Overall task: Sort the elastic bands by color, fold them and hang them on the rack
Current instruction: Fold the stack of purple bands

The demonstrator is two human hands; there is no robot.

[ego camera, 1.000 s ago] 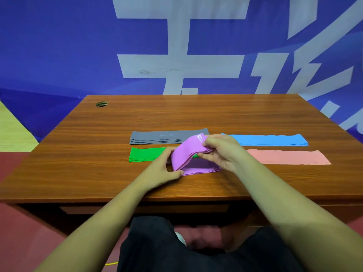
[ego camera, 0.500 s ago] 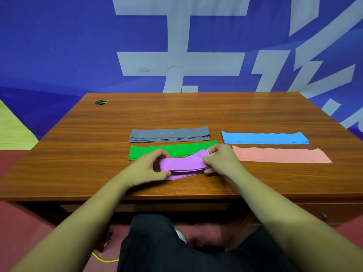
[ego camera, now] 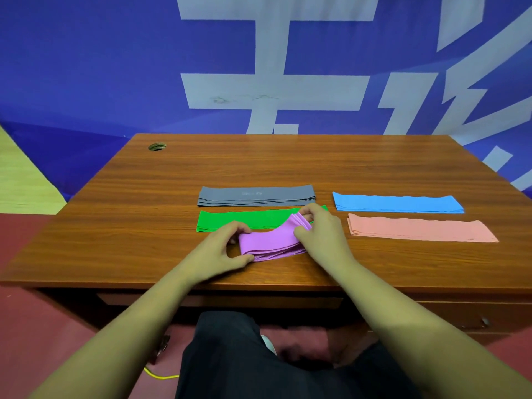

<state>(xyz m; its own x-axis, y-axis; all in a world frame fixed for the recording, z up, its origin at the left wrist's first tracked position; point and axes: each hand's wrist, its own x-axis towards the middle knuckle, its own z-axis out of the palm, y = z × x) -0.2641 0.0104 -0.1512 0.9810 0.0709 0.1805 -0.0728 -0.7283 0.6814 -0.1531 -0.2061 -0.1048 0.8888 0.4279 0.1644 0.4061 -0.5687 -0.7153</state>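
Observation:
A folded stack of purple elastic bands (ego camera: pixel 269 243) lies near the front middle of the wooden desk (ego camera: pixel 288 165). My left hand (ego camera: pixel 221 250) pinches its left end between thumb and fingers. My right hand (ego camera: pixel 319 230) grips the right end, which is lifted off the desk. Behind them lie flat green bands (ego camera: pixel 236 220), partly hidden by my hands. A grey stack (ego camera: pixel 256 195) is further back. Blue bands (ego camera: pixel 397 203) and pink bands (ego camera: pixel 417 230) lie to the right. No rack is in view.
A round cable hole (ego camera: pixel 157 146) sits at the desk's back left corner. A blue banner with white characters (ego camera: pixel 259 67) hangs behind the desk. My dark-clad lap (ego camera: pixel 259 364) is under the front edge, with a yellow cable (ego camera: pixel 161 376) on the red floor.
The purple stack was folded over and laid down flat, and my right hand has now lifted its right end again. My left hand has kept hold of the left end.

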